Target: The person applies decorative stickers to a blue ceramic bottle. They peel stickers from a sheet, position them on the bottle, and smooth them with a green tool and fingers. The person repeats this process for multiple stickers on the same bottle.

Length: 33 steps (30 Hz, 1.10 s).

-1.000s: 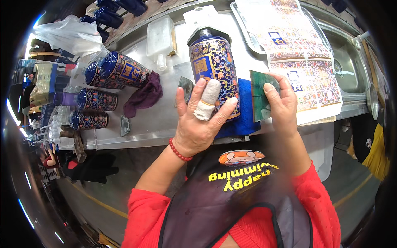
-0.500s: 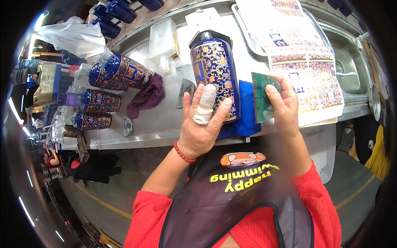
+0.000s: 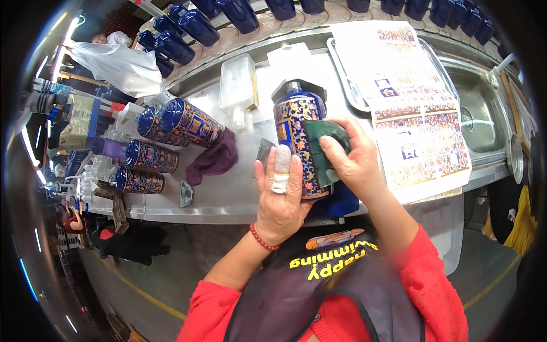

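A dark blue bottle (image 3: 296,111) with a colourful floral pattern lies on the work surface, its neck pointing away at a black angular support (image 3: 316,91). My left hand (image 3: 279,208) rests on its near left part with fingers stretched out; one finger is wrapped in a white covering. In my right hand (image 3: 356,157) is a green scraper sheet (image 3: 320,151), gripped between thumb and fingers and laid against the bottle's right side. Blue cloth (image 3: 345,199) shows under the bottle's near end. Beside my left fingertips lies another greenish scraper piece (image 3: 264,151).
Patterned decal sheets (image 3: 421,142) lie over a metal tray at the right, before a sink (image 3: 484,125). Several decorated bottles (image 3: 191,122) and a purple cloth (image 3: 213,157) are at the left. A clear container (image 3: 237,82) stands farther back; plain blue bottles (image 3: 239,14) line the far edge.
My right hand has moved left, bringing the green scraper from beside the bottle onto its right side. My left hand stays on the bottle. The whole view has shifted slightly.
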Motion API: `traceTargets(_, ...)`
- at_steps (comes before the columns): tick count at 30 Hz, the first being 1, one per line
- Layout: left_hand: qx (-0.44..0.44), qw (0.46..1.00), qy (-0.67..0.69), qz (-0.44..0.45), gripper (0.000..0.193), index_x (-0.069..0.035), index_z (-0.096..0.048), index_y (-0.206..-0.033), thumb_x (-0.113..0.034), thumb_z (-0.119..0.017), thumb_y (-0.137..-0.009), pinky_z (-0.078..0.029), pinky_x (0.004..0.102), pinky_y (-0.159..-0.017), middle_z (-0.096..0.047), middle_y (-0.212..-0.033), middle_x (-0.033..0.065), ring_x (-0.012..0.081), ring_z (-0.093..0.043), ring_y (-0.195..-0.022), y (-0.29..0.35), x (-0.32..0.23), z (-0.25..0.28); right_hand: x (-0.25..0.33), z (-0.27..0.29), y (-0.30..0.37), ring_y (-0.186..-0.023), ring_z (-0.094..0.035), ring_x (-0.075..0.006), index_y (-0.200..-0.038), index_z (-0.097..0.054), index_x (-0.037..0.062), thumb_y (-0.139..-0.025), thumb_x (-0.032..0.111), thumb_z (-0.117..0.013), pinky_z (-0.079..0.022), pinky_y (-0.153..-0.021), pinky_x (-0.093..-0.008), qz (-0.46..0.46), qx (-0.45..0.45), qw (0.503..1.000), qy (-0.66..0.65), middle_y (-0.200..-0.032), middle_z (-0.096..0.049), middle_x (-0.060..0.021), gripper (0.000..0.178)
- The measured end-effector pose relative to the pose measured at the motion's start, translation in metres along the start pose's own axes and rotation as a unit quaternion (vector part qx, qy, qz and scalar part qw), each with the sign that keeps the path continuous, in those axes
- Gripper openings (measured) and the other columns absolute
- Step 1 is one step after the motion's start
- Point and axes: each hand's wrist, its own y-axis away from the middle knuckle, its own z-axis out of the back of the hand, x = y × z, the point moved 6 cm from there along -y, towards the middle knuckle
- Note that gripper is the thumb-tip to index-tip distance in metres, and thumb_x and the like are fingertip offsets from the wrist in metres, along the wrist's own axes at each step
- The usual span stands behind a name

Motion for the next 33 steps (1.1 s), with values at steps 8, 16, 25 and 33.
traceTargets(8, 0.017, 1.000, 0.004, 0.000, 0.088, 0.003, -0.038, -0.155, -0.028, -0.080, -0.083, -0.015, 0.0660, -0.119, -0.045, -0.151, 0.0321, 0.0514, -0.039, -0.143, 0.004, 0.004, -0.002, -0.027, 0.018, 0.004, -0.089, -0.060, -0.0066, -0.120, -0.061, -0.0006, -0.099, 0.012, -0.066, -0.052, -0.080, -0.0235, -0.135, -0.046, 0.986, -0.090, -0.101, -0.068, -0.0034, 0.025)
traceTargets(16, 0.006, 1.000, 0.006, -0.021, 0.080, -0.005, -0.043, -0.154, -0.050, -0.067, -0.092, -0.011, 0.0631, -0.121, -0.048, -0.151, 0.0261, 0.0449, -0.037, -0.147, 0.001, 0.010, 0.002, -0.023, 0.021, -0.016, -0.086, -0.065, -0.0125, -0.116, -0.063, 0.0007, -0.095, 0.015, -0.069, -0.054, -0.078, -0.0284, -0.100, -0.017, 0.995, -0.019, -0.097, -0.071, -0.0105, 0.026)
traceTargets(25, 0.151, 0.960, -0.070, -0.226, 0.075, -0.018, -0.055, -0.146, -0.070, -0.028, -0.099, -0.003, 0.0605, -0.125, -0.066, -0.133, 0.0053, 0.0274, -0.042, -0.145, -0.063, 0.015, 0.016, -0.034, 0.040, 0.003, -0.092, -0.059, -0.0080, -0.120, -0.061, -0.0020, -0.097, 0.008, -0.067, -0.051, -0.082, -0.0243, -0.084, -0.047, 0.989, -0.108, -0.101, -0.067, -0.0036, 0.026)
traceTargets(33, 0.198, 0.936, 0.012, -0.290, 0.067, -0.015, -0.061, -0.136, -0.066, -0.038, -0.099, -0.010, 0.0621, -0.124, -0.071, -0.084, 0.0023, 0.0222, -0.056, -0.128, -0.092, 0.003, 0.011, -0.037, 0.052, 0.011, -0.091, -0.060, -0.0082, -0.120, -0.061, -0.0015, -0.097, 0.008, -0.067, -0.051, -0.081, -0.0242, -0.126, -0.049, 0.983, -0.122, -0.101, -0.068, -0.0049, 0.025)
